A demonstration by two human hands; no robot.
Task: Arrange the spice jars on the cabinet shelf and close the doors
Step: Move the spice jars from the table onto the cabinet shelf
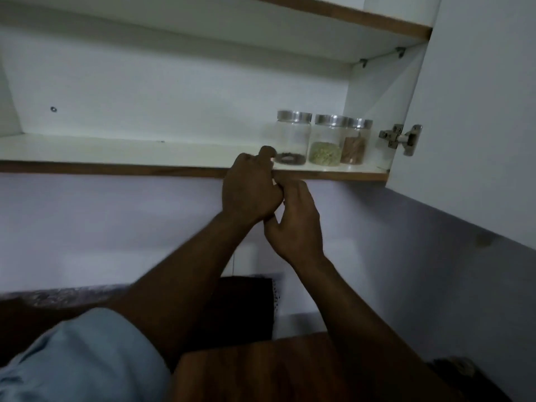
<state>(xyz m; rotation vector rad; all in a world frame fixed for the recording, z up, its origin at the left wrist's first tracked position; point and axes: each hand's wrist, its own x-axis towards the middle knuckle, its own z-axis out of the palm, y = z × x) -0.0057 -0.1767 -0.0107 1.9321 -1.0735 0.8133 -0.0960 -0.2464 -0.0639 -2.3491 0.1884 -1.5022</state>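
Three clear spice jars with silver lids stand in a row at the right end of the white cabinet shelf (116, 150). One holds dark spice (292, 140), the middle one green seeds (326, 143), the right one brown sticks (355, 145). My left hand (249, 190) is in front of the shelf's brown edge, just left of the dark-spice jar, with its fingers curled and holding nothing. Right beside and below it, my right hand (295, 224) has relaxed fingers and is empty. The two hands touch each other.
The right cabinet door (470, 111) stands open, its metal hinge (401, 139) beside the jars. An upper shelf (333, 13) runs overhead. Left of the jars the lower shelf is bare. Below are a dark countertop (58, 297) and a wooden board (261, 372).
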